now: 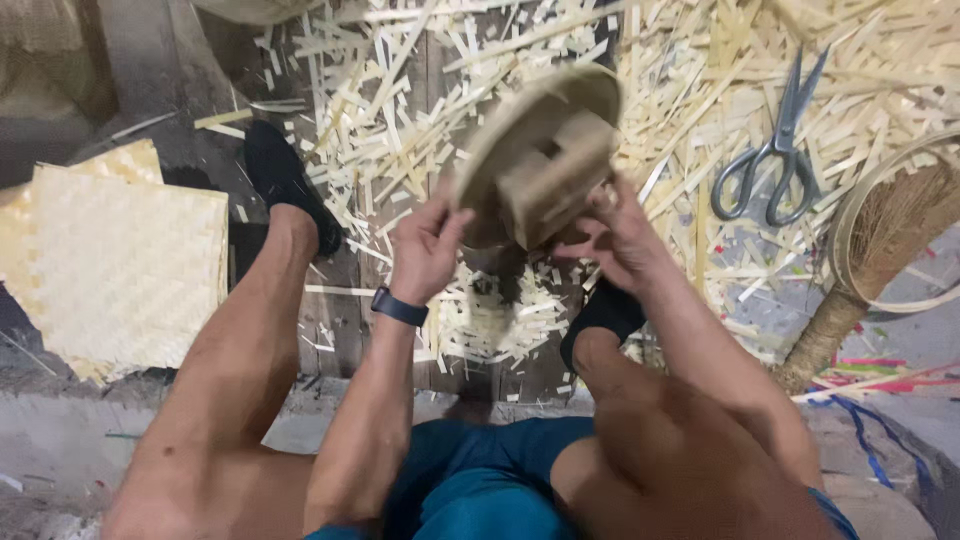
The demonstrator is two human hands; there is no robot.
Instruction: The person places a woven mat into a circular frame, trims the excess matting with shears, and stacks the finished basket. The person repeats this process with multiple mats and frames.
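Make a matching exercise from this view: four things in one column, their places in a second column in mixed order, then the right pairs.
Things:
1. scissors
2. woven mat
3. round wooden piece
4. broom

Places:
A. held up between the left hand and the right hand
B. flat on the floor at the left edge
C. on the pale strips, upper right
D. at the right edge, partly ringed by a thin hoop

Pairs: 1-C, 2-B, 3-A, 4-D
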